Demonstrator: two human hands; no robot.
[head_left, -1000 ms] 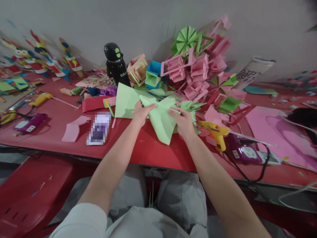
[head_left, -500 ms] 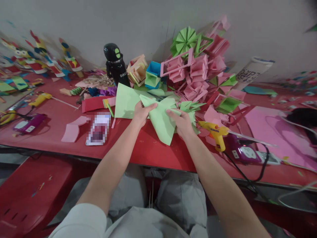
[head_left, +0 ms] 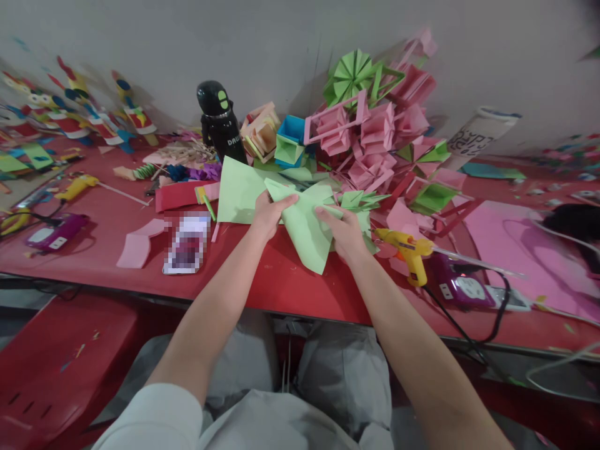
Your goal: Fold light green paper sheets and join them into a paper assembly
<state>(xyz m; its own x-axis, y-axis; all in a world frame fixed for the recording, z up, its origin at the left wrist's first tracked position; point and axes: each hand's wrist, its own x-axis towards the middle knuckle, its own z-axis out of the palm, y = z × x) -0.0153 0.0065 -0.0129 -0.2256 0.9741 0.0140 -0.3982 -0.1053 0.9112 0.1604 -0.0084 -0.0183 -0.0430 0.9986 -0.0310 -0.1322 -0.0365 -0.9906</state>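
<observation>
A sheet of light green paper, partly folded with one corner pointing toward me, is held above the red table. My left hand pinches its left side, thumb on top and the other fingers mostly underneath. On the right side, my right hand grips the paper with the thumb laid across it. Another light green sheet lies behind my left hand. Just beyond my right hand sits a folded green paper piece with pointed tips.
A yellow glue gun and a purple power strip with cables lie at right. To the left are a phone and pink paper strips. Behind stand a black bottle and a pile of pink paper frames.
</observation>
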